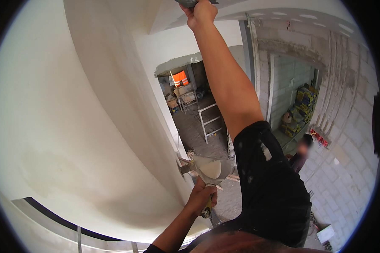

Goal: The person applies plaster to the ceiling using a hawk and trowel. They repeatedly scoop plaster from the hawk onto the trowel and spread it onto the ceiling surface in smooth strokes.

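Low in the middle, my left hand (202, 198) grips the yellow-green handle of a wide metal plastering blade (226, 168), which carries a lump of white plaster (211, 169). My right hand (202, 13) is raised to the top edge of the frame, holding a grey flat tool (188, 2) against or close to the white overhead surface (160, 12); that tool is partly cut off. A large white plastered surface (59, 126) with a curved shaded band fills the left side.
A doorway shows a white ladder (202, 122) and an orange striped item (180, 78). Stacked bags (302, 101) sit in another opening. A person (299, 160) is at the right below me, by a block wall (346, 126) with a red box (320, 135).
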The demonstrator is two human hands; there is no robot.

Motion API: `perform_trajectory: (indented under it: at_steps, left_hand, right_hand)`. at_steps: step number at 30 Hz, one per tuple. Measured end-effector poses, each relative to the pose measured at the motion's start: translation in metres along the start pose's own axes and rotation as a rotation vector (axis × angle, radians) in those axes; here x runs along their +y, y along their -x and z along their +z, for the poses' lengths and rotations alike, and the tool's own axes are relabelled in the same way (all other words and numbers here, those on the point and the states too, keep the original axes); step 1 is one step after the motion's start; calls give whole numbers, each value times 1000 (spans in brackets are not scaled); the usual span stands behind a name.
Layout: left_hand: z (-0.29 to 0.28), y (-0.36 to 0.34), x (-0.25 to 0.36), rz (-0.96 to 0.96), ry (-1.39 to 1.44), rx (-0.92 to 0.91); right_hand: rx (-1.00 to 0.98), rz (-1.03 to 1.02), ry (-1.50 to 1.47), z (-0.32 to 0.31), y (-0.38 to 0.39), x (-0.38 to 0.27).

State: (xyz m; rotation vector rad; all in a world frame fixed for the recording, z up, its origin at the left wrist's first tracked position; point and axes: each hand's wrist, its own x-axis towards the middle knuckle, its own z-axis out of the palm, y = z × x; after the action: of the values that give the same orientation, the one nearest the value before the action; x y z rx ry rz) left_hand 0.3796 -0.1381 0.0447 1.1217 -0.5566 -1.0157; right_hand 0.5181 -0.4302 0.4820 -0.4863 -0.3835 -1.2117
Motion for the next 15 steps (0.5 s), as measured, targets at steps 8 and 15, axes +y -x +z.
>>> perform_trajectory:
  at_steps: [8,15]
  left_hand:
    - [3,-2,2,25,-4,-13]
    - [-3,-2,2,25,-18,1]
  right_hand:
    - [-70,-83,-37,19,-16,-3]
    - [-67,-54,30,41,-2,-19]
